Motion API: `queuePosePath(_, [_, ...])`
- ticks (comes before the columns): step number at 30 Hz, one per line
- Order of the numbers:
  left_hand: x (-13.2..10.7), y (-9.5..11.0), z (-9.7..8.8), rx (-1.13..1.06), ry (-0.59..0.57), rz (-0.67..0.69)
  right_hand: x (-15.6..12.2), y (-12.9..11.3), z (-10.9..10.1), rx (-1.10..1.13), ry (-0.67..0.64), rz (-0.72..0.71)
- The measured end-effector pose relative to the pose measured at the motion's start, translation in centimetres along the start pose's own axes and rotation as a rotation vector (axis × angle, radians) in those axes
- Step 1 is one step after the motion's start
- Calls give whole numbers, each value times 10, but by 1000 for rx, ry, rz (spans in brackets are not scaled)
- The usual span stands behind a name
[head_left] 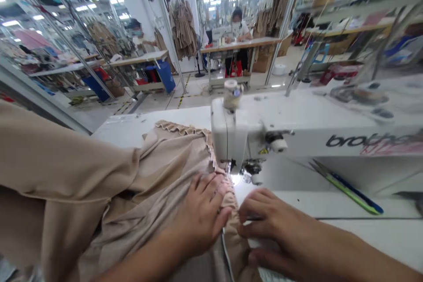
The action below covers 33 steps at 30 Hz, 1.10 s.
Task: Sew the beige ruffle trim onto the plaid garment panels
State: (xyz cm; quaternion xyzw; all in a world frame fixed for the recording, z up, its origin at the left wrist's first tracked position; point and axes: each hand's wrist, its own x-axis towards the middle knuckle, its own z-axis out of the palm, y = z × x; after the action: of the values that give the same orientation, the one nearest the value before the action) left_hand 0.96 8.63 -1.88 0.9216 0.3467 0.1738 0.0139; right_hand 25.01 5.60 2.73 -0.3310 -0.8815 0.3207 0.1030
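A beige garment (109,194) with a gathered, ruffled edge (211,150) lies across the white table and runs under the needle of a white sewing machine (238,136). My left hand (201,213) rests flat on the fabric just left of the ruffled seam, fingers stretched toward the presser foot (231,172). My right hand (267,224) sits to the right of the seam, its fingers curled and pinching the ruffled edge against the table.
Blue and green-handled tools (350,191) lie on the machine bed at right. A thread spool (231,92) stands on top of the machine. Behind, other people sit at sewing tables (238,44), with hanging beige garments (183,26) and metal frames around.
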Motion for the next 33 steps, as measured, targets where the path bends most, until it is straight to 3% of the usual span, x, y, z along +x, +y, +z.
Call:
queuePosePath(6, [3,9,-12,-107,138,-14,4,-4,3,-31,62,-27])
queuePosePath(9, [1,11,-12,-104,93,-72,3,-4,4,-40,44,-8])
queuePosePath(15, [-6,7,-11,-7,17,16,0,2,8,-15,61,-45])
queuePosePath(22, [4,8,-7,-29,50,-31,-1,7,10,-39,34,-41])
queuePosePath(33, [1,6,2,45,43,31,-1,9,8,8,-19,1])
